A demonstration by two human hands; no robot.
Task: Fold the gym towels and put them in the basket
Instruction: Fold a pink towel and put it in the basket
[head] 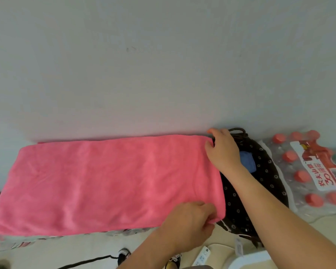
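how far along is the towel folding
Done: a blue cloth already sits in the basket. In hand: the left hand and right hand pinch the right-end corners of the pink towel, lying long and flat. Left: fold it down and place it in the basket.

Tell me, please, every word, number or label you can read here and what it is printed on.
"农夫山泉": sideways on the red-and-white label of the bottle pack.
"30": same label; the characters after it are too blurred.
Barcode digits on that label: too small.
The white tag by the basket: unreadable.
The pink towel: no text.
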